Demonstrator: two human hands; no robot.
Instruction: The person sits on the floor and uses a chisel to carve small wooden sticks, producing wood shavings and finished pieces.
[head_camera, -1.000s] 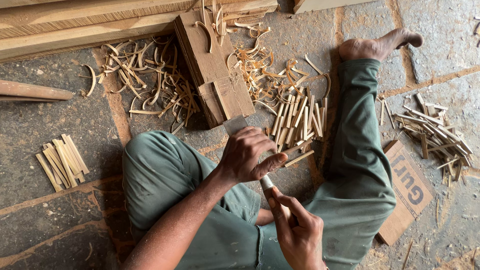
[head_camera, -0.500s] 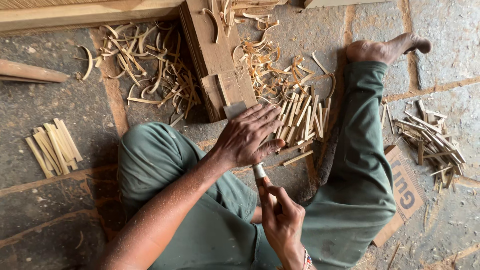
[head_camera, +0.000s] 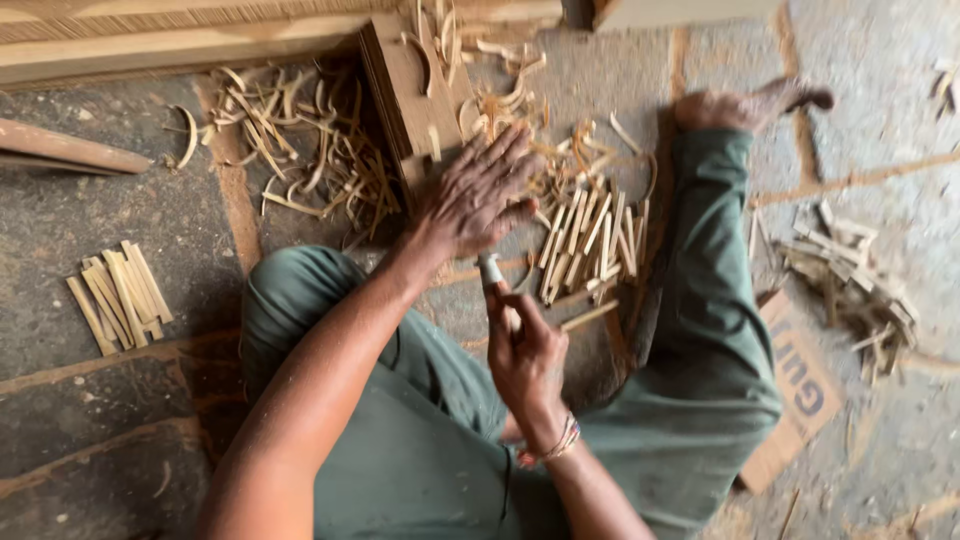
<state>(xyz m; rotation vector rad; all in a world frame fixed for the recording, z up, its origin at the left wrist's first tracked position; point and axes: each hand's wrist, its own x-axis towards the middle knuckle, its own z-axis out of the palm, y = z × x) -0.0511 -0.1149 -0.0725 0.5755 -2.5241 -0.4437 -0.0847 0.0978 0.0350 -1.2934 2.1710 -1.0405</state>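
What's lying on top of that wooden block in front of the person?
A few curled wood shavings lie on the wooden block. The left hand stretches over its near end, hiding whatever sits there. The right hand grips a pale-handled tool below.

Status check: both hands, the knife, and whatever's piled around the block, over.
Right hand shut on knife. Left hand open, fingers spread over wooden block. Cut sticks and shavings alongside.

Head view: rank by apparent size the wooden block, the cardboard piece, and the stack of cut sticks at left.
1. Wooden block, longest and broadest.
2. Cardboard piece, a little smaller, though partly hidden under the leg, so the order of these two is unsure.
3. Stack of cut sticks, clearly smallest.
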